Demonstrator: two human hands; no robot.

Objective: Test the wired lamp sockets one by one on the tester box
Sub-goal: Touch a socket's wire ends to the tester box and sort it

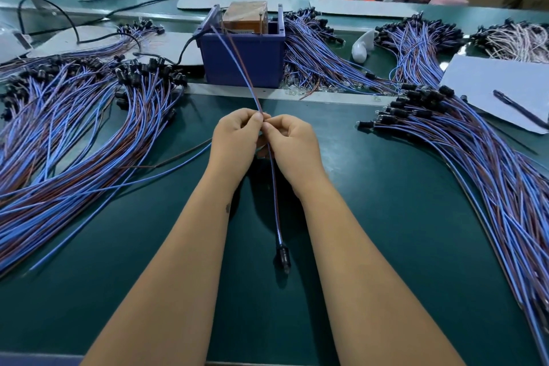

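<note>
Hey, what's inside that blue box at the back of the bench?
Inside the blue box a brown block wrapped in clear film rises above the rim, with thin upright rods beside it. The box's walls hide everything lower down.

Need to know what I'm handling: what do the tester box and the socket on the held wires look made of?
Tester box: looks like moulded plastic, dark blue, matte; thick rim and flat walls suggest it. Socket: apparently black plastic with a slight sheen; too blurred to be sure. Both hands, left and right, pinch its wires.
</note>
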